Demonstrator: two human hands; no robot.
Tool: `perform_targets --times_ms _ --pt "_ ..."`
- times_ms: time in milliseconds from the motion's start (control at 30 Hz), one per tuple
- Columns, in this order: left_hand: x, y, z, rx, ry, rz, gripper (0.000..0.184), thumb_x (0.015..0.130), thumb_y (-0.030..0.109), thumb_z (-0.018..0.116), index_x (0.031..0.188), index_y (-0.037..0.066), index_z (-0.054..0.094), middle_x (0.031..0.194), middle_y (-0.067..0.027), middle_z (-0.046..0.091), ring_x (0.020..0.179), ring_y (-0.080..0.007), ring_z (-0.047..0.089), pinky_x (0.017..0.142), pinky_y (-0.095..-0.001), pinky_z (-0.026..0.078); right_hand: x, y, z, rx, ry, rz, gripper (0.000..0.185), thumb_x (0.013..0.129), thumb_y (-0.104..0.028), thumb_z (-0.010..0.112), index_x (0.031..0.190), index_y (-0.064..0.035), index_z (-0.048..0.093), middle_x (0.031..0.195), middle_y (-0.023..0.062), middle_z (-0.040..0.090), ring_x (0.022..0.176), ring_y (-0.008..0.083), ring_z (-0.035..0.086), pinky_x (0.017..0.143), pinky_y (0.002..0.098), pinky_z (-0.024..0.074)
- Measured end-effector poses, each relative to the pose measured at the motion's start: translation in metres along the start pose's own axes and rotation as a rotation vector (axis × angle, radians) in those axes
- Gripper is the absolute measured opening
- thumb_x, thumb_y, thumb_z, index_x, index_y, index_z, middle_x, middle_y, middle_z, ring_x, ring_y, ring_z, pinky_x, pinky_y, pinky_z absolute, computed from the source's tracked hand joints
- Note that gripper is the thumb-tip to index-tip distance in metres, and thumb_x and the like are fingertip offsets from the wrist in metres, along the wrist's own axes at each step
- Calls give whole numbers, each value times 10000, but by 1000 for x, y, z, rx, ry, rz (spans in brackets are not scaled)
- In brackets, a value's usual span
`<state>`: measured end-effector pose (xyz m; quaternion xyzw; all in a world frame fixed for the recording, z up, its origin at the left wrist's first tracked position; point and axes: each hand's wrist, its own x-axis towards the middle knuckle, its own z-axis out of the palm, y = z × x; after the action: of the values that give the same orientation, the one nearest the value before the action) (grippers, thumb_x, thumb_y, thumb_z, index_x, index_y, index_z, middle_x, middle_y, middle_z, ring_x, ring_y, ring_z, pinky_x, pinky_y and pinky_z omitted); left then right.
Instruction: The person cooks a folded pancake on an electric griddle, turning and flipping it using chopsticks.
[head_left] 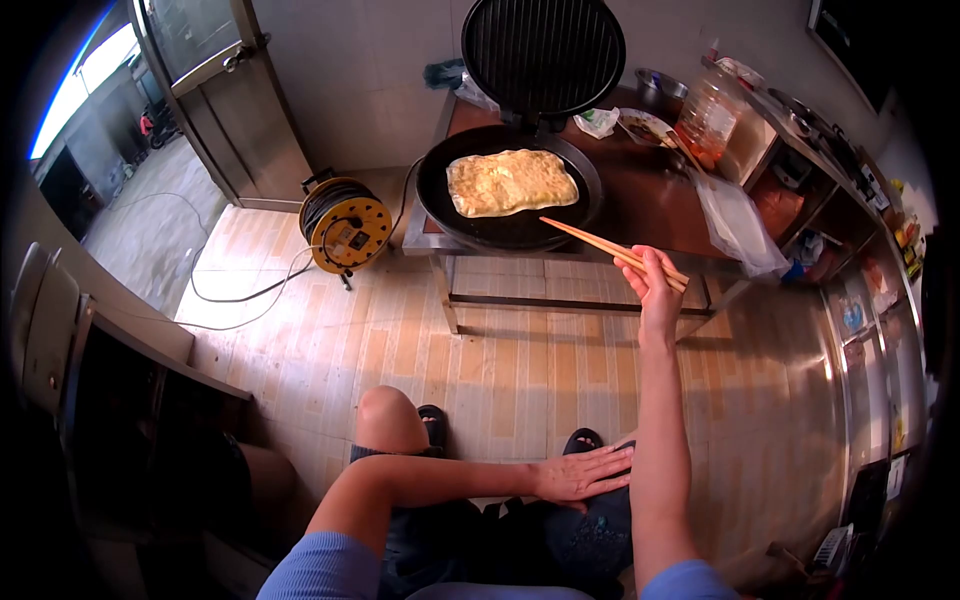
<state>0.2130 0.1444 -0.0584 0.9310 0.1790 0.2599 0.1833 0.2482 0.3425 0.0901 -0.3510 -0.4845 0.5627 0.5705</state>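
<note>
My right hand [654, 292] holds a pair of wooden chopsticks [590, 238], their tips over the near rim of a round black pan [500, 232]. A browned, roughly rectangular flatbread [512, 182] lies flat in that pan, just beyond the chopstick tips. Behind it the ridged black lid [543, 52] stands raised on its hinge. My left hand [585, 474] rests flat near my right knee, below my right forearm, with its fingers stretched out and nothing in it.
The pan sits on a brown-topped metal table [640, 205]. Beside it are a plate [645, 128], a metal bowl [662, 88], a plastic jar [708, 120] and plastic bags [740, 222]. A yellow cable reel [350, 232] stands left on the floor; shelves [790, 165] line the right.
</note>
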Motion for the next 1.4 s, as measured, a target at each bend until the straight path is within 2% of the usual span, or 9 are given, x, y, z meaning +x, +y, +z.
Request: perform_targets --times_ms 400,600,1400 --pt "2 0 2 -39 64 -8 931 687 384 642 1384 50 123 1431 -226 72 1340 -346 55 1082 -477 76 2 0 -3 36 3 6 221 887 -199 516 951 3 578 958 82 591 857 194 625 760 221 499" --pt "3 5 -4 28 -11 -60 930 673 426 632 1375 35 162 1435 -209 92 1344 -325 66 1083 -469 77 4 5 -5 72 -17 6 218 882 -191 525 961 6 574 966 89 587 861 205 625 748 223 502" --pt "4 5 -5 60 -65 -73 895 721 447 589 1386 54 137 1440 -194 83 1347 -311 62 1082 -472 63 0 0 -2 31 -17 15 222 886 -207 522 949 -4 586 948 81 604 841 197 635 709 214 507"
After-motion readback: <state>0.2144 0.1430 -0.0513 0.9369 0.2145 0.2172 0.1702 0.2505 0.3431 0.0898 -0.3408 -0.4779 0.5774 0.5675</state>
